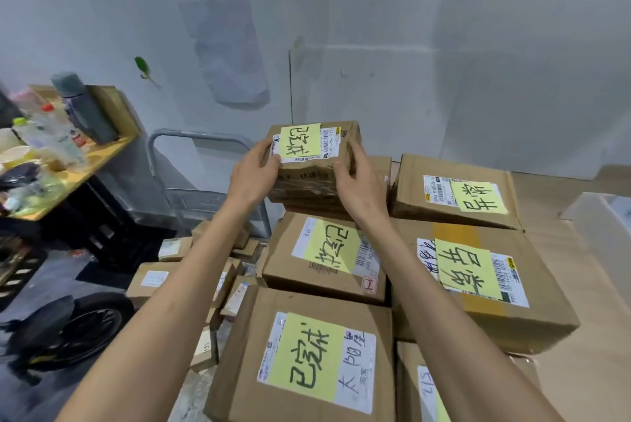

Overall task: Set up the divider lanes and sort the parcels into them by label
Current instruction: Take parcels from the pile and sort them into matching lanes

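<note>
Nearest, a big box [307, 363] lies flat with its yellow label up. Beyond it a second box [324, 254] bears the same label. At the far end of this row is the parcel [312, 162], long axis left to right, yellow label up with the writing turned sideways. The left hand [252, 175] grips its left end, thumb at the label's edge. The right hand [358, 182] clasps the right end, fingers curled round the front. Both arms reach forward. Differently labelled boxes [478, 271] lie just right. A metal trolley frame [191, 141] stands left, with a cluttered shelf [102, 151] further left.
</note>
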A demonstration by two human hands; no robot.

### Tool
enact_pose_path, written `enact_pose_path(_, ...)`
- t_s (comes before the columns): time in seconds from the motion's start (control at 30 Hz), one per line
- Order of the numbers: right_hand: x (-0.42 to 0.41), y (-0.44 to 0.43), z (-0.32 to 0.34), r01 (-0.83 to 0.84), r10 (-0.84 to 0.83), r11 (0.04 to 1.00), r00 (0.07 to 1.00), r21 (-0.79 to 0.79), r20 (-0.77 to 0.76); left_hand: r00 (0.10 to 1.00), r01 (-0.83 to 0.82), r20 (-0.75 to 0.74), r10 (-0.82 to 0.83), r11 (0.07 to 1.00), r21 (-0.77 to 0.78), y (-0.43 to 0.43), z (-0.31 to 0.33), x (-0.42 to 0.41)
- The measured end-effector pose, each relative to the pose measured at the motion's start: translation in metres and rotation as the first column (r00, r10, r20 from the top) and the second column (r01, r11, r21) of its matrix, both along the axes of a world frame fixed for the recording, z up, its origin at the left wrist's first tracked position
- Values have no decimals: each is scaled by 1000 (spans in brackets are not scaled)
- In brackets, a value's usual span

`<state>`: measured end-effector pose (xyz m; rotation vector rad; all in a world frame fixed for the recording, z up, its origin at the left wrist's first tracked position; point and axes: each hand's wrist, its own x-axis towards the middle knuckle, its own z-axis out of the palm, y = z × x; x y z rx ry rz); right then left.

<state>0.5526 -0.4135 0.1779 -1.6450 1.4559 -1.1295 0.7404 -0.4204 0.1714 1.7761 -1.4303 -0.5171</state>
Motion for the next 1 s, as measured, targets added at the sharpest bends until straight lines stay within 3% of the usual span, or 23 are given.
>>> enact_pose_path(0.27,-14,63,45,-14,15,998,1000,-69,15,1000,0,-12,-2,994,-113,68,53,-20)
enact_pose_path(0.47,-77,143,84,133,-131,982,991,-132,23,980,142,-104,-169,964,-226,141,89,-83)
enact_pose_path(0.67,-170,222,96,266,-268,953,963,-145,0,937,289,-133,-322,932,-218,189,89,-177)
enact_pose_path(1.0,-402,353,77,483,-484,874,875,-42,-16,804,588,18,-594,790,-176,279,74,-402)
